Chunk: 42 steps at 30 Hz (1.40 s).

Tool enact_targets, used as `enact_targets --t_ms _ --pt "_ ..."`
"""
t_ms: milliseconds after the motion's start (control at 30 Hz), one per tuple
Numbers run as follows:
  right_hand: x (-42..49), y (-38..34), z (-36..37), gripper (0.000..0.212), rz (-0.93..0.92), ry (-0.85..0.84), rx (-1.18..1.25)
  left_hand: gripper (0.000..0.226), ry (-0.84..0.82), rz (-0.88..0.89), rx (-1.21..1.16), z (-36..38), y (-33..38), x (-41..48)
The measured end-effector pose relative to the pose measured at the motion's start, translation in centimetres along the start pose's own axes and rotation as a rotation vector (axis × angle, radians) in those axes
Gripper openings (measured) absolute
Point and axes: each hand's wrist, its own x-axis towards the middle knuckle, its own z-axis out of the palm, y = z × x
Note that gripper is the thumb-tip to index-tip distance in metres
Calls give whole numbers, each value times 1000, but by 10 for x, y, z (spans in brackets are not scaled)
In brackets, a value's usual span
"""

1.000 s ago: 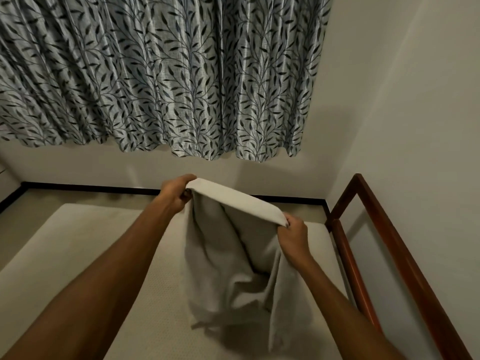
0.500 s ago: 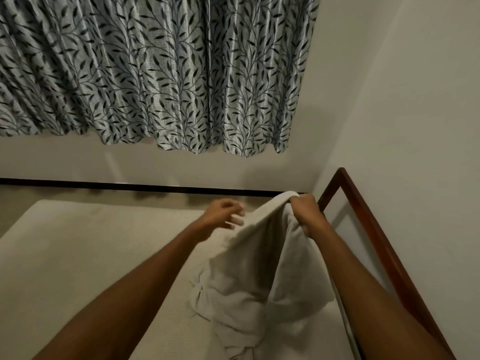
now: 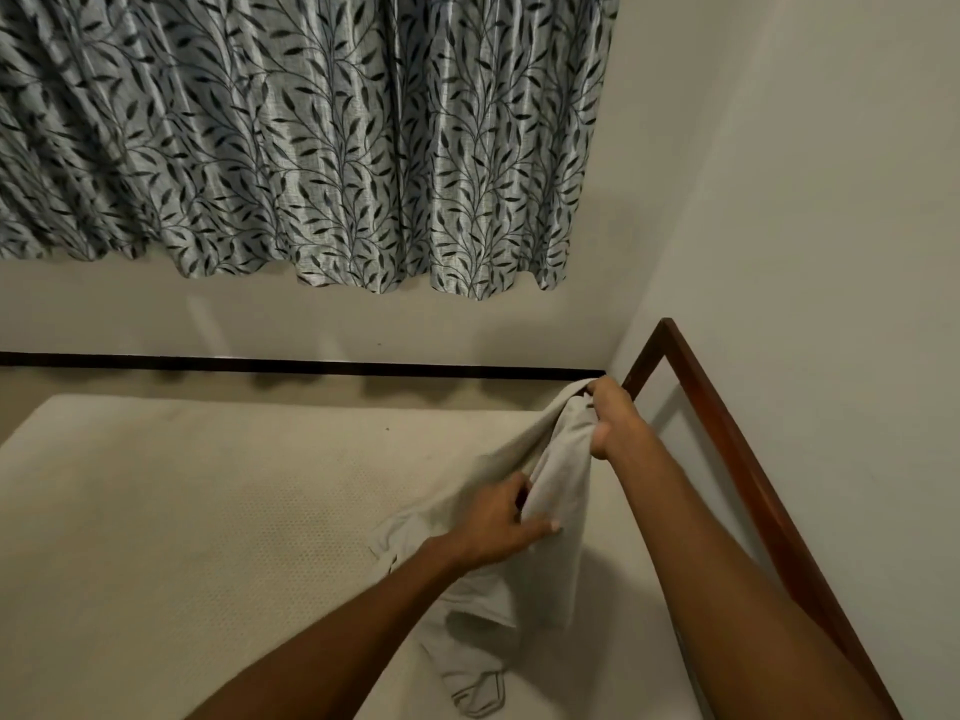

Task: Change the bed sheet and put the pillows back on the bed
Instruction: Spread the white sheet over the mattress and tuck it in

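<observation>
Head view.

- Sheet [image 3: 563, 491]: pale cloth, bunched. One corner is raised at the far right of the mattress [image 3: 208, 511]; the rest trails below both hands.
- Right hand [image 3: 615, 423]: fingers clenched round the sheet's corner, just beside the bed frame [image 3: 727, 433], likely to fit it over the mattress corner.
- Left hand [image 3: 493, 522]: nearer, fingers pinching a fold, probably feeding slack.
- Curtain [image 3: 311, 137]: above, leaf-patterned.
- Pillows: not seen.
- Writing: none legible.

The fingertips of the right hand [image 3: 615, 423] are being hidden by the gathered bed sheet [image 3: 561, 491], and the left hand [image 3: 498, 527] is being slightly blurred. The curtain [image 3: 311, 148] is being cut off by the top and left edges, and the mattress [image 3: 182, 511] and wooden bed frame [image 3: 727, 433] by the bottom edge.
</observation>
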Motion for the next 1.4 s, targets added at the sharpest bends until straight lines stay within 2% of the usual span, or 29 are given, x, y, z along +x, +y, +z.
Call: enact_targets --t_ms 67,100,167,233,300,367,433,567,633,800,867,1000,1067,1133,1267,1333,1400 --pt "-4 -3 -1 18 31 1 15 83 -206 -75 129 -2 -12 -6" --pt "-4 -4 -1 20 38 -13 28 88 -254 -116 149 -2 -15 -8" --pt "-3 -4 -1 22 28 -49 77 83 -276 -169 52 -8 -10 -12" --pt "-1 0 1 17 -17 -101 164 77 -279 -193 -177 -20 4 -13" --pt "-1 9 2 11 -46 -198 255 66 -224 -172 -423 -35 21 -12" --pt "-1 23 3 17 -65 -312 275 47 -38 -200 -616 -51 38 -2" --pt "-8 41 4 24 -139 -324 201 33 122 -277 -749 -68 55 11" --pt "-41 89 1 33 -533 -224 42 18 160 -326 -812 -90 63 29" --pt "-56 115 -4 42 -696 -255 -20 24 189 -357 -823 -93 62 30" --pt "-65 132 -8 72 -794 -322 -194 51 155 -342 -987 -87 59 29" --pt "-63 128 -8 75 -785 -336 -231 57 60 -312 -1056 -86 60 27" --pt "-56 121 -10 63 -704 -320 -199 43 -24 -217 -1143 -86 62 22" --pt "-55 119 -10 66 -658 -304 -199 35 -51 -152 -1128 -87 62 17" --pt "-52 118 -9 71 -618 -298 -193 40 -82 -109 -1112 -87 60 14" --pt "-47 120 -6 78 -568 -308 -196 66 -165 -50 -1056 -89 56 15" --pt "-45 121 -2 75 -539 -289 -215 66 -130 -68 -991 -88 55 17" --pt "-46 120 1 65 -511 -277 -201 55 -103 -61 -941 -86 53 18"
